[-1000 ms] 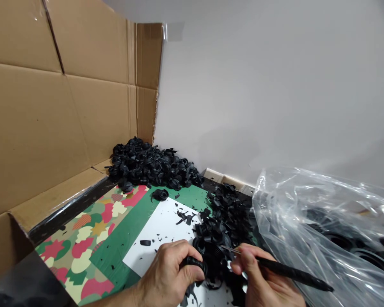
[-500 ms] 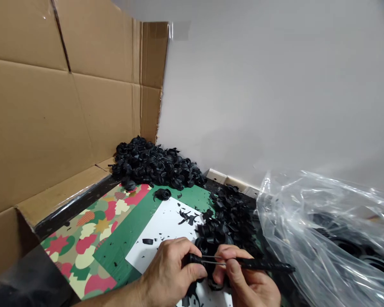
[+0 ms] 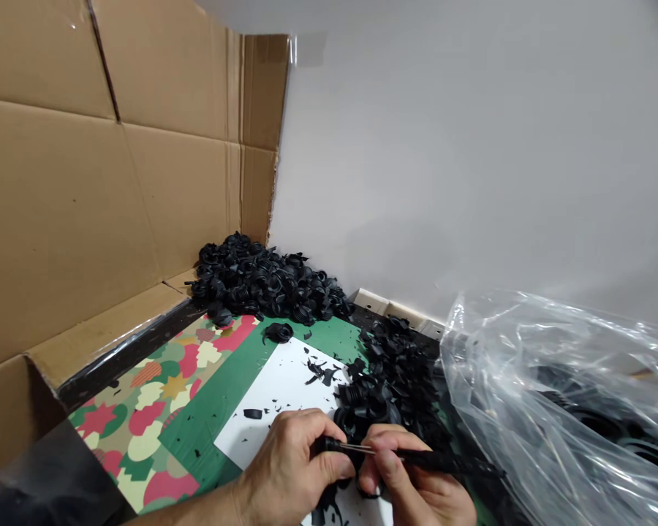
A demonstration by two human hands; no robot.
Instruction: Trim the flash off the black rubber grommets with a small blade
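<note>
Between the thumb and fingers of my left hand (image 3: 299,464) is a small black rubber part (image 3: 329,444), its lower side hidden by the thumb. My right hand (image 3: 417,478) grips a tool with a black-wrapped handle (image 3: 449,464) and thin metal prongs (image 3: 357,448), whose tips meet the black part. A curl of black rubber hangs under the right fingers. Below both hands lies a white sheet (image 3: 268,391) with black scraps on it, on a green surface (image 3: 213,394).
A large heap of black rubber pieces (image 3: 268,281) sits at the back, and another pile (image 3: 400,365) lies right of the sheet. Cardboard (image 3: 169,190) stands at the left. A clear plastic bag (image 3: 515,394) holding black rings is at the right. Patterned paper (image 3: 153,409) lies left.
My right hand has shifted slightly left, and the tool's prongs have turned and look closer together. My left hand has barely moved.
</note>
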